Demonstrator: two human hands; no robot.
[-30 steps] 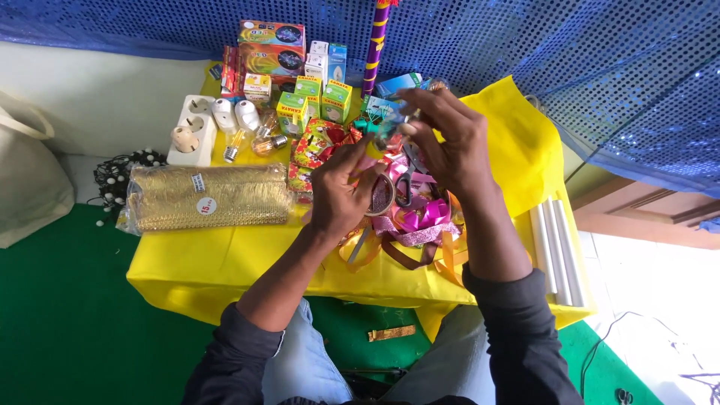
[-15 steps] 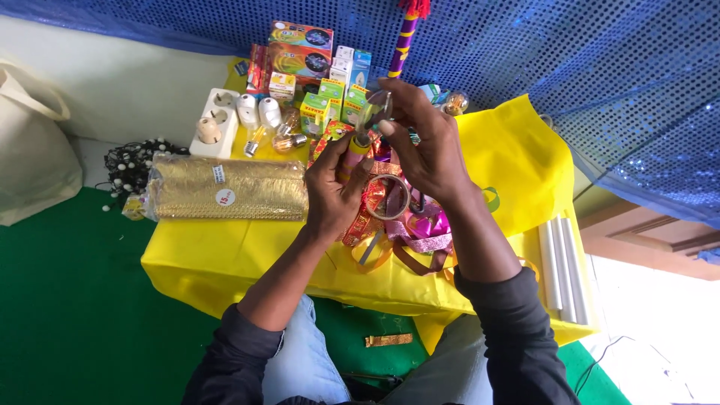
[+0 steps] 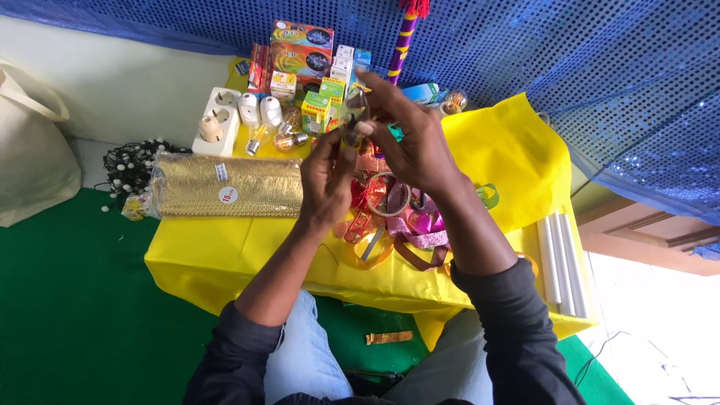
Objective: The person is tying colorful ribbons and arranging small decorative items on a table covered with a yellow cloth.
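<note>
Both hands (image 3: 375, 157) raised, fingertips seemingly pinched.

A small clear glass bulb (image 3: 352, 120) is held up between both hands, above the yellow table. It looks see-through with a rounded body, standing roughly upright, its narrow end toward six o'clock. Fingers hide part of it.

I see a large red-and-green cardboard box (image 3: 302, 46) at the table's back, small green-and-white cartons (image 3: 330, 94) before it, and a round white sticker (image 3: 228, 195) on the gold packet (image 3: 225, 187).
</note>
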